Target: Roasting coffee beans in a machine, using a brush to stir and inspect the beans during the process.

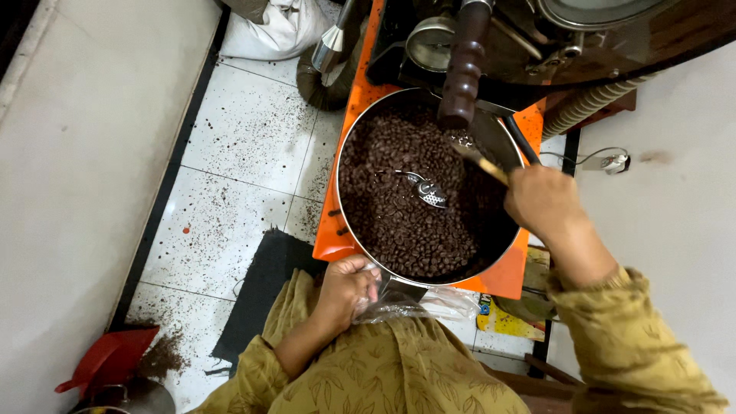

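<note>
A clear plastic bag (414, 303) is pinched in the left hand (346, 291) under the round metal tray (349, 146) full of brown beans (406, 207). The right hand (544, 201) has fingers curled around a wooden stick (481, 161). A white sack (280, 27) lies on the floor.

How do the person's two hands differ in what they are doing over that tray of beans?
The right hand is raised over the round tray of dark beans, gripping a wooden stick; the left hand sits lower, at the tray's near rim, clutching a clear plastic bag. The right arm reaches out; the left is bent close to the body. Both are bare and closed around something.
</note>
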